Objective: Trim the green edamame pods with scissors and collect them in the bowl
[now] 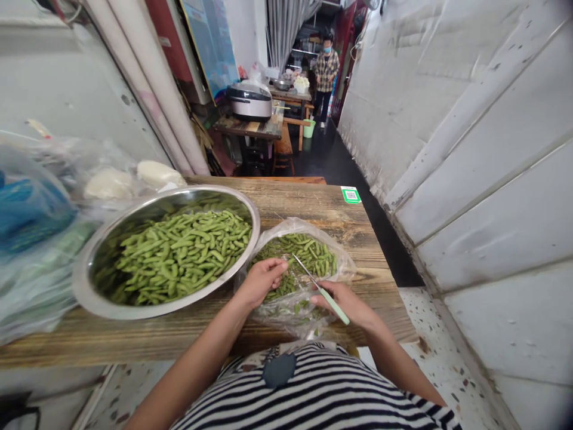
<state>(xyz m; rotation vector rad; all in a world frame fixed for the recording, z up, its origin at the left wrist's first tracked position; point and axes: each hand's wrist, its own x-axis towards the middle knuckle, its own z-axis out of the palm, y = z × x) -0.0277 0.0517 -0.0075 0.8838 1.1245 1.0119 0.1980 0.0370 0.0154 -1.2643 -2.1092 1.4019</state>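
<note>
Right hand [342, 303] closed around a green-handled knife [323, 292], its blade angled over soybean pods [308, 254] heaped in a plastic bag [286, 228]. Left hand [262, 282] curled at the bag's near side, fingers [277, 270] resting among the pods; whether they pinch one cannot be told. Bag lying on a wooden table [304, 203], just beside a steel bowl [201, 190] filled with more pods [179, 254].

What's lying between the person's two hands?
A crumpled clear plastic bag of green soybean pods, seen in the head view.
</note>
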